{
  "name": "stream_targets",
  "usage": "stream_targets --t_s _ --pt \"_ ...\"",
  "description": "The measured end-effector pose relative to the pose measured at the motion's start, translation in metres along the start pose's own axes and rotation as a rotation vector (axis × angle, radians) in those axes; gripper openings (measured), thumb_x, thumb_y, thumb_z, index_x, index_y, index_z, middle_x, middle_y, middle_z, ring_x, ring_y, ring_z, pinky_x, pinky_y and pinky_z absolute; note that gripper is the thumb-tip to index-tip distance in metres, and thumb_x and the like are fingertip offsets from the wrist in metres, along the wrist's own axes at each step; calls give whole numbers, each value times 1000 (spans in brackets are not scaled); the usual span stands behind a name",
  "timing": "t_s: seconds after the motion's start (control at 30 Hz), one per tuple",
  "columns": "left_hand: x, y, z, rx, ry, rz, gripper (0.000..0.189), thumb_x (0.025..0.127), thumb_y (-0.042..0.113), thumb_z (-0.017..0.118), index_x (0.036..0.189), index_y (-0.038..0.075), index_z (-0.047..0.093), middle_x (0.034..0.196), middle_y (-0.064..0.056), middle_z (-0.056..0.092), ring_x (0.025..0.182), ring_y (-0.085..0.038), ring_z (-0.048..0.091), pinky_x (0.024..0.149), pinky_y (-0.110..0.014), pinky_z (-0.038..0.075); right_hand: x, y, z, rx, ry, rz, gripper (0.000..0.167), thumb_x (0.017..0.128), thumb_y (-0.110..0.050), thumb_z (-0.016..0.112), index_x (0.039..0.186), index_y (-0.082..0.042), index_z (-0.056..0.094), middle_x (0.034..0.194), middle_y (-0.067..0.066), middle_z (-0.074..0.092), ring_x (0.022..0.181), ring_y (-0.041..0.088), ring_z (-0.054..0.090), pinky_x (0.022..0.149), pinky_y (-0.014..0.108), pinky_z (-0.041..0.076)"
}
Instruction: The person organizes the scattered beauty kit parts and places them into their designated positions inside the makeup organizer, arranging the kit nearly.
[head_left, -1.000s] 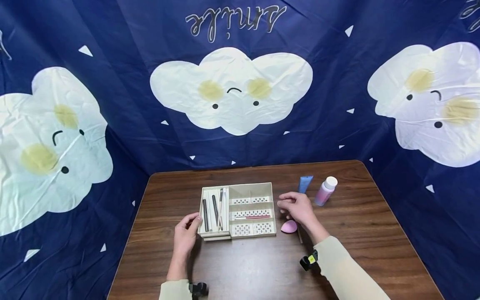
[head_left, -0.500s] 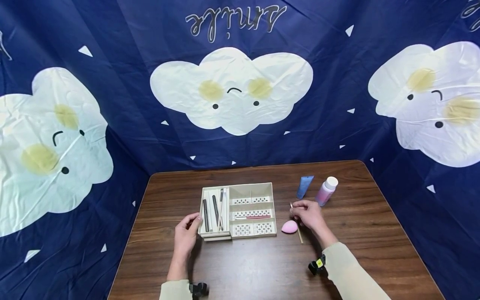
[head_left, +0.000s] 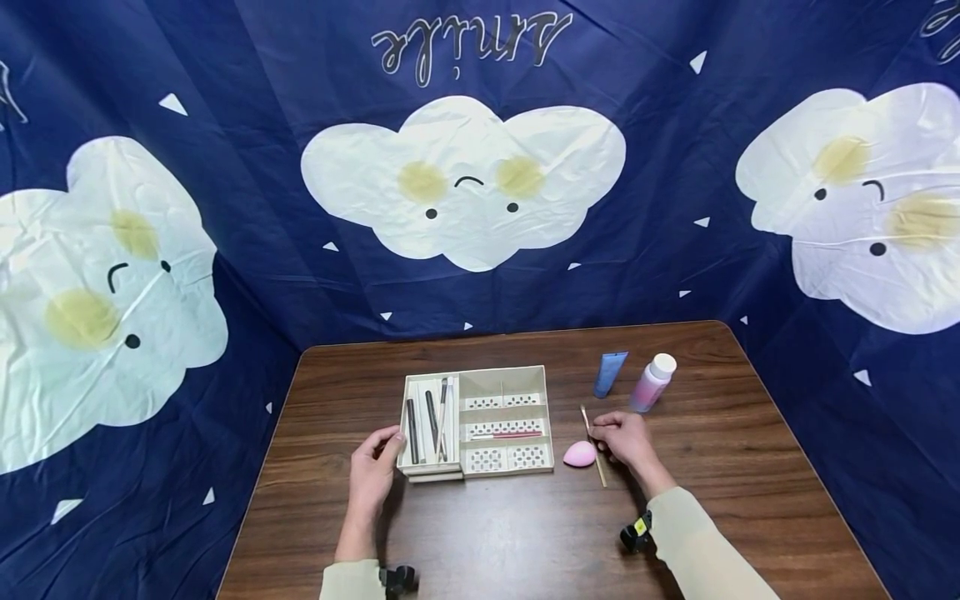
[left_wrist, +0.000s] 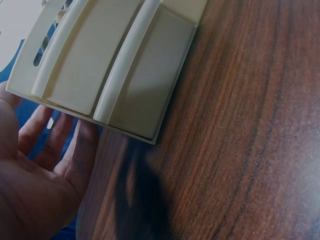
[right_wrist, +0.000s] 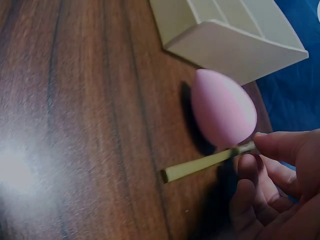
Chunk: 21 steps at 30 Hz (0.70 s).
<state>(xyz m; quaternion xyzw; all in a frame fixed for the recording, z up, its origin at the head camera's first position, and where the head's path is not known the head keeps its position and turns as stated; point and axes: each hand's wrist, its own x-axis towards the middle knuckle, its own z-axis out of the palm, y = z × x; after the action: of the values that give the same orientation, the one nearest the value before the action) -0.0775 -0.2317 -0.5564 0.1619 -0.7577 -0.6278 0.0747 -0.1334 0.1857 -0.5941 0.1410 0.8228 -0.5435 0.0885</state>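
Observation:
A cream desktop organizer (head_left: 501, 475) stands mid-table, with pencils and brushes in its raised left section and a red-handled brush (head_left: 517, 434) in a right compartment. My left hand (head_left: 371, 468) rests against its left side wall; in the left wrist view the fingers (left_wrist: 82, 150) touch that wall, loosely bent. To the organizer's right, my right hand (head_left: 626, 437) pinches a slim makeup brush (head_left: 602, 473) between thumb and fingers, its gold handle (right_wrist: 197, 166) pointing toward the near edge. A pink makeup sponge (head_left: 580, 454) sits just left of the brush, close to the handle.
Behind the right hand stand a blue tube (head_left: 609, 374) and a pink-and-purple bottle (head_left: 652, 385) with a white cap. The wooden table (head_left: 495, 542) ends at a dark blue cloth backdrop (head_left: 465, 300) printed with clouds.
My right hand moved right and toward me, from beside the organizer onto the makeup brush, which it now pinches lower along its length. The left hand has stayed at the organizer.

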Motion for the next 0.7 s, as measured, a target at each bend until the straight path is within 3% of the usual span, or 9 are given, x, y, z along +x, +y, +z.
stream_targets --t_s 0.27,0.53,0.7 --pt "0 1 0 9 3 9 25 99 10 67 118 -6 71 101 -14 68 79 -5 58 65 -21 50 6 14 2 -22 0 33 23 84 -7 79 102 5 73 64 7 69 51 12 61 42 28 48" --pt "1 0 -1 -14 -10 -13 26 99 10 67 118 -6 71 93 -3 67 76 -7 58 62 -24 52 9 14 4 -51 4 38 20 80 -7 80 96 4 73 63 6 69 49 12 61 41 28 49" --pt "2 -2 -1 -26 -13 -22 26 99 10 67 118 -6 71 88 3 66 73 -7 58 60 -25 53 8 11 2 -159 40 15 13 81 -12 79 87 -1 76 59 4 66 45 10 56 42 27 50"
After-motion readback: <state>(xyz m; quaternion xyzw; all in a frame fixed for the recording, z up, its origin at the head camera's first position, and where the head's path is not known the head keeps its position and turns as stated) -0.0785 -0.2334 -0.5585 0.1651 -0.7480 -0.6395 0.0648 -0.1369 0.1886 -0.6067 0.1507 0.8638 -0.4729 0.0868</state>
